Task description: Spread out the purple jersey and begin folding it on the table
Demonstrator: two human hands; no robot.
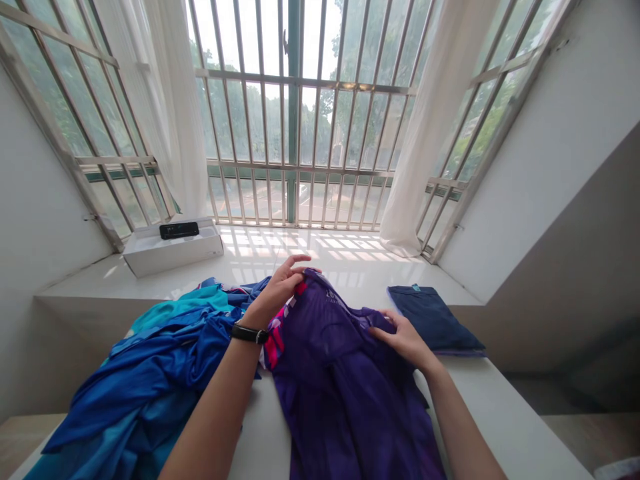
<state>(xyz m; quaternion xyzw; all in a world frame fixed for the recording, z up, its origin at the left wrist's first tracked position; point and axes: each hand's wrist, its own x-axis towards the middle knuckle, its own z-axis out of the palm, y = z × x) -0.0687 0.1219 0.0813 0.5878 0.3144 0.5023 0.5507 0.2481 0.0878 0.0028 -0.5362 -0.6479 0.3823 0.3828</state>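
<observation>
The left hand (pixel 280 287), a black wristband (pixel 249 333) below it, grips the collar of a purple jersey (pixel 340 393) lying on the white window ledge (pixel 500 400); the right hand (pixel 406 340) rests half-open on its side. A crumpled heap of blue and teal clothes (pixel 140 380) touches the jersey, a folded navy garment (pixel 433 319) lies to the right, and a white box (pixel 173 260) holding a black device (pixel 179 230) sits farther off.

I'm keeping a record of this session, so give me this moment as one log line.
left hand: at collar of purple jersey | right hand: on shoulder of purple jersey | beside: blue garment pile, folded navy garment
</observation>
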